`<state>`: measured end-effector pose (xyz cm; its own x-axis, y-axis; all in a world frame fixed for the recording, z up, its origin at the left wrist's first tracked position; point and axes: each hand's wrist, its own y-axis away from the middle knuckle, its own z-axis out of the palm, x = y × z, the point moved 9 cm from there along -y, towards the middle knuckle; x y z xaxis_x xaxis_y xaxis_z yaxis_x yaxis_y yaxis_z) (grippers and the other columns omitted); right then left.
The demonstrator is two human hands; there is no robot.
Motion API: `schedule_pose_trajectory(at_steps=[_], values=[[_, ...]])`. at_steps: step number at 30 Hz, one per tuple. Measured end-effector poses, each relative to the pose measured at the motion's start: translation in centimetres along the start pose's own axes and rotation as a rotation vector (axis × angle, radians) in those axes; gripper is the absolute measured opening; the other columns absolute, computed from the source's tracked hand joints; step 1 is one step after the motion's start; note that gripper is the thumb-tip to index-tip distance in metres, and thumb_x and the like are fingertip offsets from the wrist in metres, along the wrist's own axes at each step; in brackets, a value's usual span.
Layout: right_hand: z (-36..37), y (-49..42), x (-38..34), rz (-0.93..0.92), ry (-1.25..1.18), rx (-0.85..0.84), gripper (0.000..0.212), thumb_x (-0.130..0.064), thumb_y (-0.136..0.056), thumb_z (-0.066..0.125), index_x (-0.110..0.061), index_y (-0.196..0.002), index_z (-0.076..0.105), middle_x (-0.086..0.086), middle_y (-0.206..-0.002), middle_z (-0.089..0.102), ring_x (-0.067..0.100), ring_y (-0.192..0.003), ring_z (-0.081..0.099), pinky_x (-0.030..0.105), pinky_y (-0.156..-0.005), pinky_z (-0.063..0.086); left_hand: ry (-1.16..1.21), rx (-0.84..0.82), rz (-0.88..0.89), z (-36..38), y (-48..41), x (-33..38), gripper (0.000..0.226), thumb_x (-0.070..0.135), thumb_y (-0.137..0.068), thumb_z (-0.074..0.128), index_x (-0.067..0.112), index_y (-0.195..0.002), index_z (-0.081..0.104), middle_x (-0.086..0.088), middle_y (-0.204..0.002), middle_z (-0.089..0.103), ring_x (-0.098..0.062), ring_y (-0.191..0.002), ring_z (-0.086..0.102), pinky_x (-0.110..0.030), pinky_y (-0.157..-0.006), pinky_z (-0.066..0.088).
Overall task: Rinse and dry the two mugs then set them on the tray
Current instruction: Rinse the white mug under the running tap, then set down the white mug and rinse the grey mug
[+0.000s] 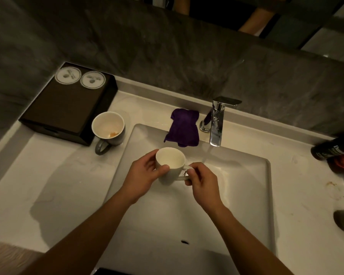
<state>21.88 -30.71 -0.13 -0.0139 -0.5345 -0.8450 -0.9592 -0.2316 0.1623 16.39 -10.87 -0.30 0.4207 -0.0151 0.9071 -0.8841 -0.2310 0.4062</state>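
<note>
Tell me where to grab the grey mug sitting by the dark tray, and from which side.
Take the grey mug by its handle, coming from the near side: the loop points toward the person and stands clear, while the tray crowds the mug's left. It stands upright, so lift it straight up.

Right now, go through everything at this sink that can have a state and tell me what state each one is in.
White mug: upright, held over the basin by both hands.
Left hand: wrapped round the mug's body.
Right hand: gripping the mug's handle.
Grey mug: upright on the counter, orange residue inside.
Faucet: running.
Purple cloth: crumpled, draped over the basin's rim.
Tray: no mugs on it, two paper coasters.
</note>
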Motion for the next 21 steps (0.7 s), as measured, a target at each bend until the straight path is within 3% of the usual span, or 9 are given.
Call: schedule_pose_trajectory(at_steps=[3,5,8,10,12,15,18,21], values=[[0.6,-0.1,-1.2,-0.089,0.097,0.066,0.007,-0.020,-0.102,0.056,-0.022,-0.101,0.062,-0.005,-0.093,0.065,0.008,-0.077,0.067,0.016,-0.068,0.055,-0.073,0.130,0.023,-2.4,1.1,0.3,0.051,0.023,-0.092,0.078,0.025,-0.140,0.062,0.010,-0.132,0.068,-0.008,-0.120,0.064,-0.032,-0.103,0.053],[0.7,-0.4,-2.2,-0.147,0.138,0.129,0.007,-0.019,-0.102,0.057,-0.021,-0.102,0.063,-0.006,-0.093,0.063,0.007,-0.078,0.064,0.023,-0.069,0.056,-0.124,0.230,0.039,-4.4,1.8,0.3,0.034,0.023,-0.095,0.074,0.022,-0.128,0.071,0.008,-0.119,0.074,-0.006,-0.110,0.069,-0.030,-0.099,0.057],[0.9,-1.3,-4.3,-0.238,0.140,0.210,0.008,-0.014,-0.101,0.058,-0.014,-0.102,0.065,-0.003,-0.091,0.062,0.008,-0.078,0.060,0.031,-0.066,0.054,-0.206,0.437,0.057,-8.5,3.3,0.0,0.007,0.021,-0.097,0.071,0.020,-0.103,0.075,0.012,-0.092,0.073,-0.002,-0.089,0.068,-0.012,-0.075,0.051],[1.2,-2.5,-5.9,-0.279,0.113,0.248,0.008,-0.012,-0.100,0.059,-0.012,-0.103,0.066,-0.001,-0.091,0.064,0.013,-0.079,0.061,0.031,-0.066,0.053,-0.265,0.557,0.061,-11.3,4.3,-0.6,0.009,0.018,-0.099,0.068,0.018,-0.090,0.069,0.004,-0.081,0.069,-0.010,-0.079,0.066,-0.021,-0.068,0.046],[1.9,-3.9,-7.6,-0.314,0.107,0.283,0.008,-0.012,-0.099,0.060,-0.011,-0.103,0.067,0.001,-0.091,0.065,0.014,-0.080,0.060,0.027,-0.067,0.050,-0.386,0.620,0.055,-13.8,4.6,-1.7,0.012,0.019,-0.099,0.067,0.014,-0.088,0.064,-0.002,-0.080,0.065,-0.022,-0.076,0.063,-0.030,-0.069,0.044],[3.4,-6.4,-9.2,-0.300,0.082,0.292,0.010,-0.016,-0.101,0.059,-0.010,-0.103,0.067,0.001,-0.093,0.065,0.006,-0.081,0.057,0.024,-0.067,0.049,-0.586,0.684,0.005,-17.6,4.1,-3.4,0.017,0.024,-0.096,0.071,0.008,-0.100,0.065,-0.010,-0.099,0.062,-0.029,-0.094,0.061,-0.036,-0.080,0.045],[5.1,-8.7,-10.1,-0.275,0.081,0.301,0.012,-0.019,-0.101,0.058,-0.009,-0.099,0.066,0.003,-0.090,0.064,0.012,-0.079,0.058,0.030,-0.067,0.050,-0.754,0.660,-0.029,-20.0,2.6,-4.6,0.047,0.033,-0.093,0.073,0.002,-0.127,0.062,-0.021,-0.132,0.059,-0.038,-0.124,0.053,-0.050,-0.103,0.045],[6.7,-10.5,-10.4,-0.213,0.086,0.302,0.013,-0.021,-0.101,0.058,-0.011,-0.098,0.065,0.004,-0.089,0.064,0.017,-0.078,0.061,0.034,-0.068,0.053,-0.867,0.567,-0.084,-21.4,0.4,-5.6,0.073,0.048,-0.096,0.065,0.005,-0.151,0.045,-0.021,-0.161,0.040,-0.038,-0.150,0.033,-0.054,-0.120,0.032]])
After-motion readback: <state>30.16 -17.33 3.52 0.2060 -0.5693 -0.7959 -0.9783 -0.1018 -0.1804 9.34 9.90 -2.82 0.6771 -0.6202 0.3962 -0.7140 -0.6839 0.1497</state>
